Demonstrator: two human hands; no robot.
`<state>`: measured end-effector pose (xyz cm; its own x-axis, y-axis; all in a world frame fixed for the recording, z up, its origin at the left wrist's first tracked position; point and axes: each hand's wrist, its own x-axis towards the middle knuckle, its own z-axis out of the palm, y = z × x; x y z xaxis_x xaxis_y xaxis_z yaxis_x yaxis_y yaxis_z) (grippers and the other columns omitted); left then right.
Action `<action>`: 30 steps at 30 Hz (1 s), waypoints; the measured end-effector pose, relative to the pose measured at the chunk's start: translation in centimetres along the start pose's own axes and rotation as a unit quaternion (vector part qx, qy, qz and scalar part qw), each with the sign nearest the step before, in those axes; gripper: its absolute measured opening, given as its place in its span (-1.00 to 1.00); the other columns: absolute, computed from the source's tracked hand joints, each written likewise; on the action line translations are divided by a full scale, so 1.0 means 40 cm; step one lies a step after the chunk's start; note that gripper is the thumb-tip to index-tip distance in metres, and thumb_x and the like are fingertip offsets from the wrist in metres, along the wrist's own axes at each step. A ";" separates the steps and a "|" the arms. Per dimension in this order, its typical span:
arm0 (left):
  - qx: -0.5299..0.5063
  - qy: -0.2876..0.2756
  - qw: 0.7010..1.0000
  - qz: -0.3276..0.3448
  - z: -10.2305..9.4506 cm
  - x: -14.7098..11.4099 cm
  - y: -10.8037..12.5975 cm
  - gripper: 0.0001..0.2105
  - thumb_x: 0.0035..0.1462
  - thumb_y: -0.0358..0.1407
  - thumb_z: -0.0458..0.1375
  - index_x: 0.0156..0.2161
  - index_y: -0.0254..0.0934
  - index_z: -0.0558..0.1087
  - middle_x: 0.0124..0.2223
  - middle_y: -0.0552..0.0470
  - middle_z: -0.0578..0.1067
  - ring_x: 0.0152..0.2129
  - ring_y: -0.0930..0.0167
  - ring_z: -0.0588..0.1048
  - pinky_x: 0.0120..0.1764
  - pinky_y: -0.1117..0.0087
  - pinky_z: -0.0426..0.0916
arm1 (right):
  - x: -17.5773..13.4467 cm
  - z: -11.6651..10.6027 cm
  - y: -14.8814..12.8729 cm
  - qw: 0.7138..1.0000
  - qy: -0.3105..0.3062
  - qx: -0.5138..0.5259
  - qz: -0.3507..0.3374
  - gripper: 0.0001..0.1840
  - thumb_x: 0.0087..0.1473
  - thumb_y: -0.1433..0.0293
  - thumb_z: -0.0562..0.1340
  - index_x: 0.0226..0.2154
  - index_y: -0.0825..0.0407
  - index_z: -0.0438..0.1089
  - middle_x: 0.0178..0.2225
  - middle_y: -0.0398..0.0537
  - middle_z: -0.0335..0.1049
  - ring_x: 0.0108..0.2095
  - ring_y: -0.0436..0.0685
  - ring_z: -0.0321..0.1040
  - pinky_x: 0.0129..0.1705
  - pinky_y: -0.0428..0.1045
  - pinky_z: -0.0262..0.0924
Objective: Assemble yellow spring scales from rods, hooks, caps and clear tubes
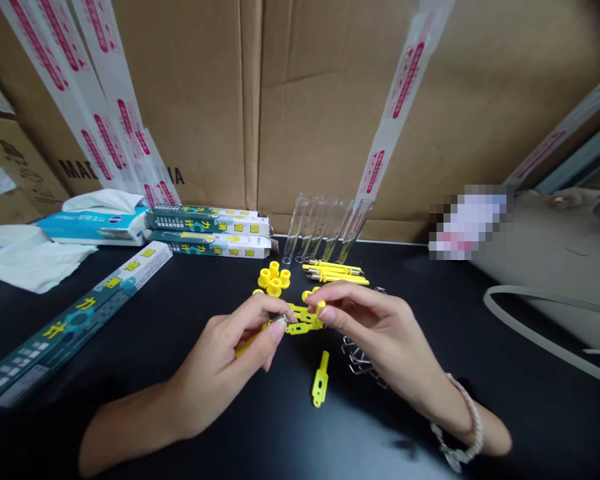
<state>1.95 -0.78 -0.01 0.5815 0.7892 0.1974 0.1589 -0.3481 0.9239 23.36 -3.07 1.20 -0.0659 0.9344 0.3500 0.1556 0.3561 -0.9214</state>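
My left hand point(230, 353) is closed round a yellow plastic stick point(247, 344), most of it hidden in the palm, with a small metal part showing at the thumb and fingertips. Between thumb and forefinger, my right hand point(385, 327) pinches a small yellow plastic piece point(321, 309); its lower end is hard to make out. Flat yellow slotted parts point(300, 327) lie on the table just behind and between the hands. A single yellow slotted part point(321, 380) rests nearer to me. Bent metal hooks point(359, 358) lie partly under my right hand.
Several yellow caps point(274, 287) stand behind my left hand. Yellow rods with metal springs point(334, 271) lie before a row of upright clear tubes point(325, 230). Printed boxes point(207, 245), a long box point(80, 320) and a tissue pack point(95, 227) are left; a beige bag point(545, 267) is right.
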 end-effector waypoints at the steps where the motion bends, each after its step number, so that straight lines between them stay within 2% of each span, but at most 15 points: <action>1: 0.009 -0.003 1.000 0.007 0.000 -0.001 0.001 -0.80 0.39 -0.18 -0.04 -0.08 -0.22 0.37 -0.52 0.23 0.32 -0.64 0.54 0.26 -0.55 0.51 0.12 | -0.002 0.003 -0.003 1.000 0.003 0.016 0.007 -0.94 0.11 0.38 0.39 -0.30 -0.10 0.59 -0.28 -0.20 0.60 -0.25 -0.04 0.50 -0.16 -0.20 0.38; 6: 0.089 -0.015 0.995 0.042 0.001 -0.007 0.010 -0.84 0.40 -0.25 -0.07 -0.13 -0.19 0.33 -0.49 0.22 0.32 -0.60 0.53 0.28 -0.48 0.50 0.17 | -0.017 0.022 -0.018 0.993 0.027 0.117 0.010 -0.95 0.10 0.40 0.39 -0.33 0.00 0.52 -0.36 -0.17 0.58 -0.40 -0.06 0.51 -0.32 -0.20 0.44; 9: 0.140 -0.016 0.989 0.050 0.003 -0.010 0.011 -0.86 0.39 -0.27 -0.06 -0.12 -0.18 0.34 -0.48 0.23 0.30 -0.61 0.52 0.26 -0.49 0.48 0.16 | -0.026 0.031 -0.026 0.987 0.028 0.157 0.007 -0.94 0.19 0.40 0.33 -0.31 0.01 0.44 -0.31 -0.10 0.61 -0.36 -0.02 0.54 -0.28 -0.16 0.48; 14: 0.173 -0.008 0.983 0.055 0.004 -0.011 0.005 -0.84 0.36 -0.29 -0.04 -0.13 -0.19 0.38 -0.40 0.18 0.40 -0.57 0.51 0.33 -0.46 0.47 0.19 | -0.039 0.038 -0.027 0.986 -0.007 0.166 0.022 -0.90 0.26 0.38 0.27 -0.30 -0.01 0.34 -0.23 -0.06 0.64 -0.23 0.02 0.58 -0.12 -0.11 0.46; 20: 0.203 -0.005 0.979 0.023 0.007 -0.004 0.009 -0.80 0.37 -0.26 -0.06 -0.14 -0.21 0.40 -0.42 0.17 0.42 -0.57 0.51 0.37 -0.46 0.48 0.19 | -0.042 0.042 -0.020 0.983 -0.009 0.182 0.017 -0.89 0.26 0.37 0.28 -0.30 -0.03 0.33 -0.23 -0.07 0.65 -0.14 0.06 0.58 -0.04 -0.07 0.44; 26: 0.287 -0.004 0.957 0.049 0.010 -0.003 0.014 -0.76 0.37 -0.30 -0.12 -0.32 -0.21 0.32 -0.55 0.21 0.32 -0.69 0.51 0.29 -0.56 0.47 0.10 | -0.041 0.040 -0.023 0.979 -0.014 0.202 0.029 -0.88 0.26 0.35 0.28 -0.30 -0.03 0.32 -0.24 -0.05 0.66 -0.16 0.11 0.60 -0.09 -0.02 0.48; 30: 0.304 -0.012 0.951 0.060 0.009 -0.006 0.014 -0.72 0.39 -0.31 -0.18 -0.32 -0.20 0.32 -0.50 0.17 0.41 -0.63 0.48 0.40 -0.52 0.46 0.16 | -0.039 0.040 -0.024 0.976 -0.021 0.215 0.034 -0.86 0.24 0.35 0.29 -0.31 -0.03 0.31 -0.26 -0.03 0.66 -0.19 0.13 0.61 -0.14 -0.03 0.51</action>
<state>2.18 -1.35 0.35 0.6411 0.7167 0.2745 0.5185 -0.6682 0.5336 21.74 -4.89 1.25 -0.1121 0.9513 0.2871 -0.2659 0.2496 -0.9311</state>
